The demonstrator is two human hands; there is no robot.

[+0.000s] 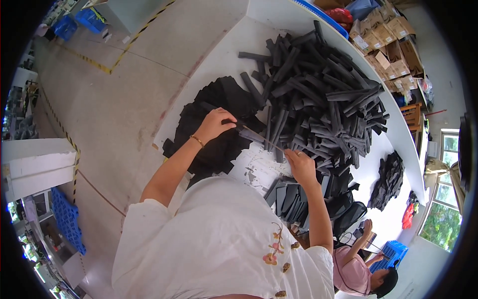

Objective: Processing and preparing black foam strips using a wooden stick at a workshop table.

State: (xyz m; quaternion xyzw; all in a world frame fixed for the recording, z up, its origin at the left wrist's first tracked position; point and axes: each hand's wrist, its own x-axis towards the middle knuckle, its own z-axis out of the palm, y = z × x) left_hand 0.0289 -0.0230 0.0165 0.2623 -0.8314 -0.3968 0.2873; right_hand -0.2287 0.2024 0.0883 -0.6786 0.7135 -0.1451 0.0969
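My left hand (215, 124) pinches one end of a long thin dark strip (256, 135) above a heap of flat black pieces (219, 112). My right hand (300, 165) grips the strip's other end near the white table (239, 55). A big pile of black foam bars (323, 94) lies just beyond both hands. A stack of dark flat pieces (289, 197) sits under my right forearm.
A smaller black pile (389, 178) lies further along the table. Another person in a pink top (356, 271) works by a blue crate (388, 251). Cardboard boxes (388, 40) stand behind the table. Concrete floor with yellow tape (99, 65) is on the left.
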